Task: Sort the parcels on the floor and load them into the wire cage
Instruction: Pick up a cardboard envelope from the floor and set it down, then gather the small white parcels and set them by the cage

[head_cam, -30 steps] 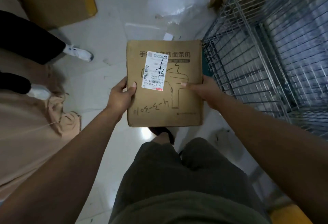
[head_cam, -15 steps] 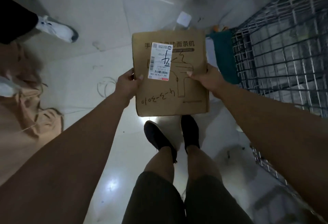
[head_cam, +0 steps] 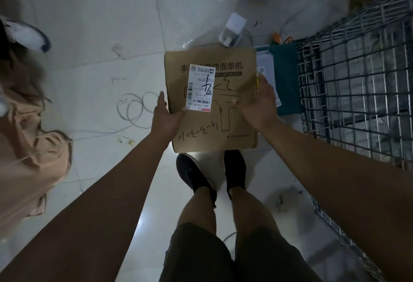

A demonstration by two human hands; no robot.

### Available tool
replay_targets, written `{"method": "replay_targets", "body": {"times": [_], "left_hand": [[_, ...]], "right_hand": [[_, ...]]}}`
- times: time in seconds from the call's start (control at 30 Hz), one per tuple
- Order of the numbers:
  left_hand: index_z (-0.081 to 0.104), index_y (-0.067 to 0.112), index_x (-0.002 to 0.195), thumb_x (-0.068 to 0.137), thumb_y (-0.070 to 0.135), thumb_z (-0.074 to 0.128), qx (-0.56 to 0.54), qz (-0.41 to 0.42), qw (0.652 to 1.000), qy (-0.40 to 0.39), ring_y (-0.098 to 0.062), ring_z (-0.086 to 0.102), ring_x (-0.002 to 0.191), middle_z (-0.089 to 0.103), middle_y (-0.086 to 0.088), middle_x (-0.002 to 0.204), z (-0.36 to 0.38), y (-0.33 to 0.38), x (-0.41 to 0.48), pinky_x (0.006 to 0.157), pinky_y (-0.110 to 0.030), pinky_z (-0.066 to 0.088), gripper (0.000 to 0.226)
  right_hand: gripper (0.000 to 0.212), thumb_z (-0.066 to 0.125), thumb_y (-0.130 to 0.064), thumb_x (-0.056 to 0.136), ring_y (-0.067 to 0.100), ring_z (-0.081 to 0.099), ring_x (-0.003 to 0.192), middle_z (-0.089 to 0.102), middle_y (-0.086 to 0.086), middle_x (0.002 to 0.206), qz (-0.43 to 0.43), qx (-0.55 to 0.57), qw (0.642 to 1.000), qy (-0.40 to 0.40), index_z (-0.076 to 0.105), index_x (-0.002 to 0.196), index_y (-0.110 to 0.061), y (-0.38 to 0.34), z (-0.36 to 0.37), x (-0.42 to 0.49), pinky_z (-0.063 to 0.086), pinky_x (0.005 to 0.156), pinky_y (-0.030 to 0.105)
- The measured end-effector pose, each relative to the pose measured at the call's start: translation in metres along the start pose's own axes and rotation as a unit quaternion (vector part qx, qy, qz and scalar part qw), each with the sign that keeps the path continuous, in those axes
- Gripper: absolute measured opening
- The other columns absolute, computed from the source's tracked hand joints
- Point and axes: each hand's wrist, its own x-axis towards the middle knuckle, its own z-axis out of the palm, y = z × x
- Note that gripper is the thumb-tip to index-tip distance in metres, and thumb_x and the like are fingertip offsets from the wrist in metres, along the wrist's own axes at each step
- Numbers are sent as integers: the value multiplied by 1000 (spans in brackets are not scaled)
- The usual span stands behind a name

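Both hands are holding a flat cardboard parcel above the floor, the left hand gripping its left edge, the right hand its right edge, just beside the wire cage.

Cardboard parcel gripped by left hand and right hand, wire cage just right

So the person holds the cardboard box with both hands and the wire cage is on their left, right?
Not quite. The head view shows the wire cage on their right, not left. The left hand and right hand do hold the cardboard box.
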Motion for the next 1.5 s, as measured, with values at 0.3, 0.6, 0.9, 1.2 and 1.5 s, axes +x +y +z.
{"method": "replay_targets", "body": {"times": [0.3, 0.6, 0.9, 1.2, 1.5], "left_hand": [[49, 34, 151, 93, 31, 74, -41, 45, 995, 80, -16, 56, 129, 59, 5, 140, -39, 47, -69, 105, -33, 47, 63], [72, 30, 127, 96, 22, 69, -133, 106, 968, 184, -7, 70, 98, 74, 7, 107, -146, 70, -242, 92, -20, 52, 32], [73, 36, 121, 97, 32, 68, -210, 43, 905, 367, 0, 68, 86, 74, 17, 98, -230, -13, -483, 67, -10, 48, 25], [73, 35, 120, 97, 30, 69, -307, -58, 813, 491, 3, 69, 87, 74, 17, 98, -237, -161, -652, 69, -8, 49, 23], [73, 44, 111, 97, 28, 69, -388, -113, 742, 535, 14, 65, 90, 73, 21, 102, -261, -310, -742, 76, -13, 47, 22]], "right_hand": [[75, 79, -38, 86, 25, 41, 141, 48, 6, 152, -114, -89, 982, -124, 46, 150, -18, -97, -13, -45, 34, 119, 39], [59, 76, -40, 87, 18, 56, 127, 60, 1, 140, -293, -237, 863, -336, 57, 141, -28, -244, -28, -179, 40, 94, 23], [62, 77, -47, 83, 12, 58, 104, 61, -3, 133, -429, -341, 715, -434, 56, 139, -31, -363, -2, -378, 44, 84, 27], [63, 72, -51, 85, 19, 57, 121, 57, -1, 139, -587, -467, 463, -473, 54, 142, -31, -374, 72, -584, 50, 101, 41], [64, 70, -49, 86, 22, 52, 131, 56, 2, 143, -608, -519, 364, -478, 53, 144, -30, -354, 193, -736, 46, 106, 39]]}}
